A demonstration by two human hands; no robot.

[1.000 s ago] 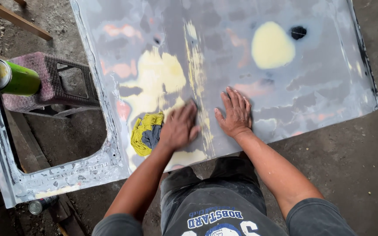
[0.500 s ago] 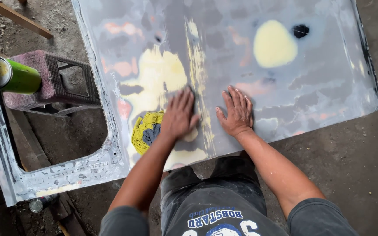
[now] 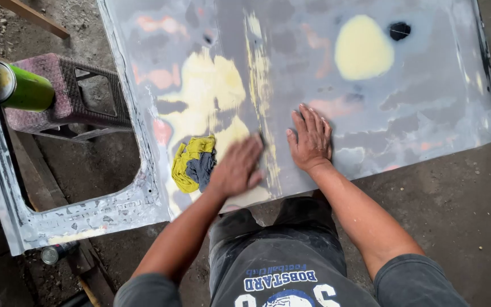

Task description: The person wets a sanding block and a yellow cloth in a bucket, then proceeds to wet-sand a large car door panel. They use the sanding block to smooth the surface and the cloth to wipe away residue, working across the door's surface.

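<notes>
Grey sanded panel [image 3: 370, 113] is pressed by the flat, open right hand [image 3: 311, 139], nothing held. Just left, the blurred left hand [image 3: 237, 167] is laid near a yellow rag [image 3: 191, 162]; its grip cannot be told.

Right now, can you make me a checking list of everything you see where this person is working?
Surface: grey sanded metal panel with yellow filler patches and a window cut-out.
Job's things: yellow and grey rag lying on the panel.
Clutter: green can on a pink stool; small can on the ground.
Hands: left hand blurred, pressed on the panel beside the rag; right hand flat on the panel.
Cables: nothing seen.
Surroundings: dirty concrete floor, wooden planks.
</notes>
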